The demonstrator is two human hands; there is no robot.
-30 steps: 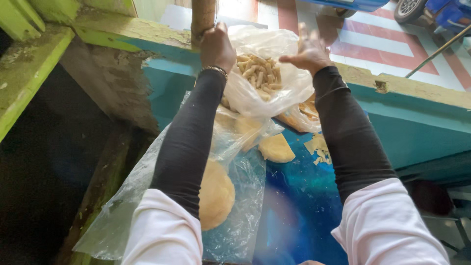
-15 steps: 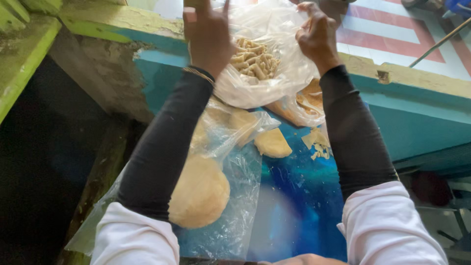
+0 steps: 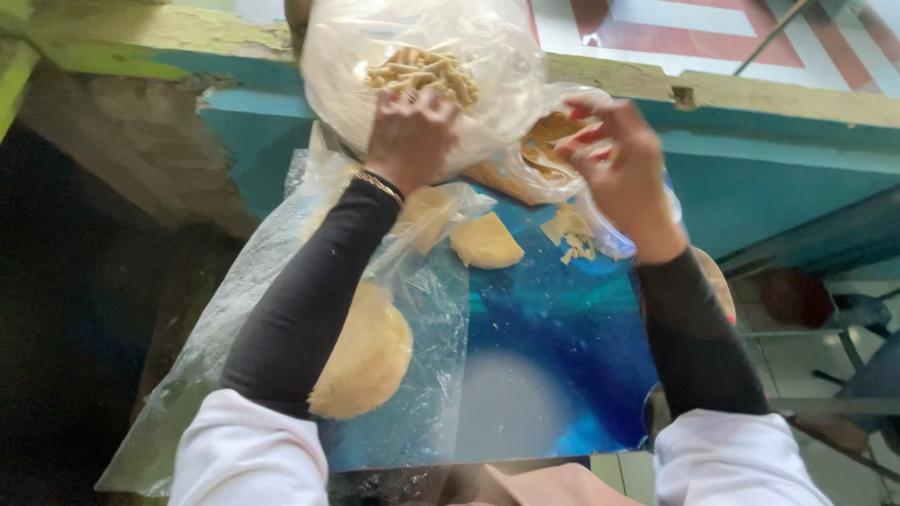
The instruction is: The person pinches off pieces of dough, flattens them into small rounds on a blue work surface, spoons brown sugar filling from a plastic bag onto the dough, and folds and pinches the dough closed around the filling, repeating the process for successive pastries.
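Your left hand sits at upper centre of the frame, arm stretched forward in its black sleeve, fingers curled shut into the clear plastic bag of pale stick-shaped snacks that bulges above it. Your right hand, right of centre, bends back at the wrist with its fingers pinched on the crumpled lower edge of that same bag, near some orange-brown crackers showing through the plastic. Below, on the glossy blue tabletop, a second clear bag with round pale flat crackers lies under your left forearm.
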